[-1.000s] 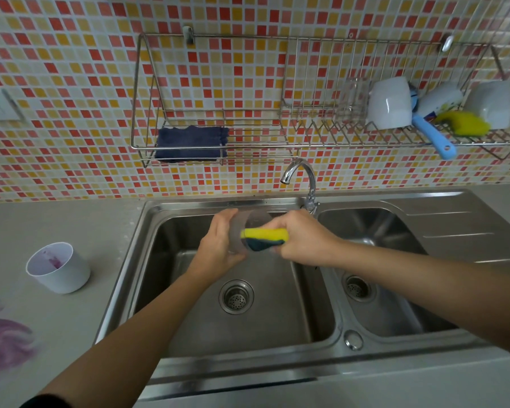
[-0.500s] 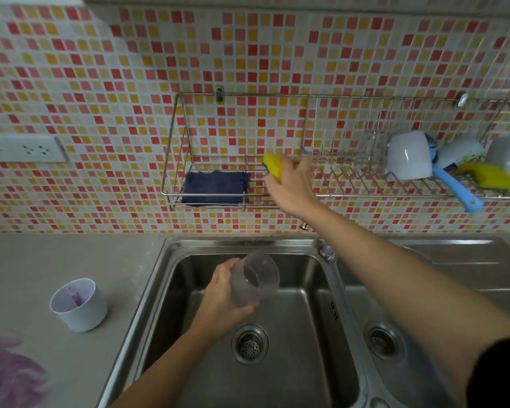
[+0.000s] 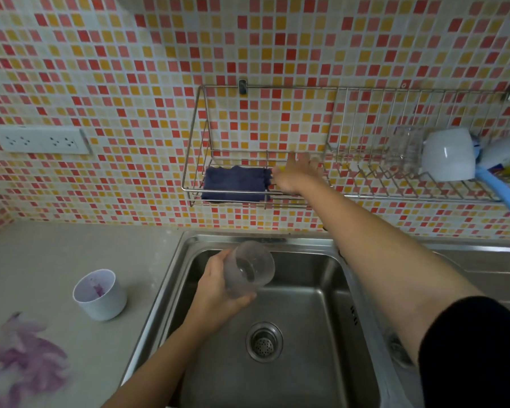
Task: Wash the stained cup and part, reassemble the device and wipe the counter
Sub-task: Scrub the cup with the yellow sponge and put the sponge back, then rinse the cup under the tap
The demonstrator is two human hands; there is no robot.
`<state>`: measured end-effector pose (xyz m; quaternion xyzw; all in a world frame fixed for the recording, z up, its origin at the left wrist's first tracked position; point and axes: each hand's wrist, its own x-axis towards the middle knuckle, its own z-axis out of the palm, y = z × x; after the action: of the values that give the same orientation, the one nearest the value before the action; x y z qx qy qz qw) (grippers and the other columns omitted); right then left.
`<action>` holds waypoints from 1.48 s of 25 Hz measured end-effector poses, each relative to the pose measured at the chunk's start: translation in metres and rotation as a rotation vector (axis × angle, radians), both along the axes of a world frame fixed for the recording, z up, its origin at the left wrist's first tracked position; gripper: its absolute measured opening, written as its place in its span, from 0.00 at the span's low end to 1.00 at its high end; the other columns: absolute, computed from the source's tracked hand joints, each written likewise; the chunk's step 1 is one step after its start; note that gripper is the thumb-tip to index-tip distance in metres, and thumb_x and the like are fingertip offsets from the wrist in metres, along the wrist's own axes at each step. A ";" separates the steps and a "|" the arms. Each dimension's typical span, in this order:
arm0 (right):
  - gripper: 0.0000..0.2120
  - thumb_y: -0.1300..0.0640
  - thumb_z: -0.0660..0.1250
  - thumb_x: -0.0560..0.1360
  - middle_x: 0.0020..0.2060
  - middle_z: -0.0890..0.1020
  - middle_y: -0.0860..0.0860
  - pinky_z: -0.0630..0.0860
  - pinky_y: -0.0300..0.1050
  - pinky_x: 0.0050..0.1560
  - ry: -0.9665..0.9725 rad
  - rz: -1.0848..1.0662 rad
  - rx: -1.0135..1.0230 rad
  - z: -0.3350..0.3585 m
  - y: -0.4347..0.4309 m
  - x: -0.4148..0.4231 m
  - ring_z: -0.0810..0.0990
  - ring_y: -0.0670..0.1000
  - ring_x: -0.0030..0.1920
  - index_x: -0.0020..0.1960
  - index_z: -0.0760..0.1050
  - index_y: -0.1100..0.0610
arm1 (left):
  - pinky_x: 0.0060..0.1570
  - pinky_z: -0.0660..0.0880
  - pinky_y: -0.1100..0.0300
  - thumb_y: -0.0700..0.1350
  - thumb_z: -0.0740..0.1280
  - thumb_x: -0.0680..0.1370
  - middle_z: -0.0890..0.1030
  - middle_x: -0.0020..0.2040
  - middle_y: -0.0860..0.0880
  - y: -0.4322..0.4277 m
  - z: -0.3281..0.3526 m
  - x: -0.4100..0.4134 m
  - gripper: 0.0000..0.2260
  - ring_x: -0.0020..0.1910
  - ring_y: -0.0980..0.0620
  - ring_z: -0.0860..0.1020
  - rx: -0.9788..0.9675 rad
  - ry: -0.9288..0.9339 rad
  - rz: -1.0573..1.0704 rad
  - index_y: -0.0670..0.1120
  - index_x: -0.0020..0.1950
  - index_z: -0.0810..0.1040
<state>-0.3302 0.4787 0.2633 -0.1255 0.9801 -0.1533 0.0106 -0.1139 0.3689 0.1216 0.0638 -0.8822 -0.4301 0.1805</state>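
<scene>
Sponge [image 3: 279, 169] now mostly behind right hand [image 3: 296, 175]

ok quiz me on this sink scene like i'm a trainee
1. True or false: the white cup on the counter has purple stain inside.
2. What does the left hand hold over the sink?
A. a clear plastic cup
B. a sponge
C. a brush
3. Fill in: the right hand reaches into the wire rack, right beside a folded dark blue ____.

Key: 1 true; 2 A; 3 cloth
</scene>
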 end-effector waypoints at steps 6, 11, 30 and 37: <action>0.10 0.54 0.57 0.79 0.46 0.75 0.50 0.69 0.44 0.49 0.784 -0.031 -0.779 -0.042 0.101 0.051 0.73 0.49 0.47 0.51 0.74 0.58 | 0.51 0.67 0.75 0.50 0.78 0.64 0.66 0.66 0.54 0.031 -0.031 -0.026 0.41 0.62 0.58 0.68 0.009 -0.115 -0.077 0.52 0.70 0.60; 0.02 0.62 0.59 0.77 0.43 0.73 0.56 0.72 0.49 0.44 0.549 -0.222 -0.849 -0.157 0.184 0.051 0.72 0.52 0.43 0.49 0.70 0.58 | 0.52 0.68 0.73 0.52 0.79 0.62 0.67 0.63 0.54 0.059 -0.046 -0.056 0.42 0.60 0.57 0.69 0.056 -0.188 -0.129 0.51 0.70 0.61; 0.36 0.48 0.59 0.78 0.73 0.41 0.54 0.38 0.54 0.70 0.028 0.242 0.182 -0.299 0.182 -0.013 0.38 0.55 0.72 0.75 0.43 0.58 | 0.55 0.73 0.64 0.50 0.79 0.64 0.74 0.60 0.57 0.091 -0.056 -0.125 0.35 0.58 0.60 0.74 0.074 -0.220 -0.243 0.56 0.66 0.65; 0.36 0.41 0.43 0.72 0.74 0.49 0.56 0.47 0.56 0.68 -0.036 0.022 0.106 -0.327 0.207 0.052 0.46 0.57 0.73 0.75 0.48 0.60 | 0.52 0.78 0.55 0.60 0.78 0.57 0.78 0.54 0.52 0.095 -0.061 -0.144 0.33 0.51 0.54 0.79 0.084 -0.475 -0.211 0.53 0.57 0.70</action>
<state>-0.2784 0.6859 -0.0638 -0.1328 0.9851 -0.1032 0.0366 -0.2574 0.4639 0.0602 0.0779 -0.8830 -0.4558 -0.0804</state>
